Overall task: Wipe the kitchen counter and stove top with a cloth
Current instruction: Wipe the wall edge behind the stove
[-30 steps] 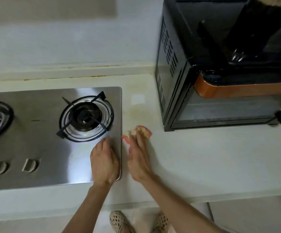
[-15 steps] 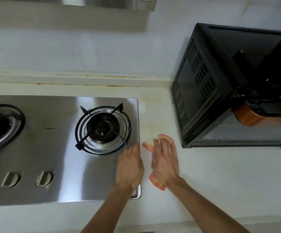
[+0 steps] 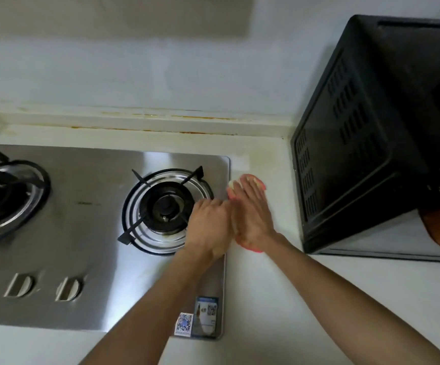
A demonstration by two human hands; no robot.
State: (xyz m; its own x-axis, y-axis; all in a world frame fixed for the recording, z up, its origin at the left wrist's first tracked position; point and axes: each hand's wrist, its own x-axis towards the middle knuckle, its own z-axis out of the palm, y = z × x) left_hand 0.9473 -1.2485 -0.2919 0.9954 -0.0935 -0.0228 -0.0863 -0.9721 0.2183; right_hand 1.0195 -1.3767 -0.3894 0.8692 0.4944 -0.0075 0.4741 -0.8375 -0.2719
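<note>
While the left hand [image 3: 208,227] rests loosely curled and empty on the stove top [image 3: 82,233], the right hand [image 3: 253,217], fingers flat, presses the pink cloth [image 3: 259,183] onto the desk [image 3: 266,299] strip right of centre, its length running toward the wall.

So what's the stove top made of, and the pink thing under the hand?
The stove top looks like brushed steel: grey, shiny, with light streaks and reflections. The cloth under the right hand seems soft fabric or sponge cloth, pink-edged and matte; its weave is too blurred to tell.
</note>
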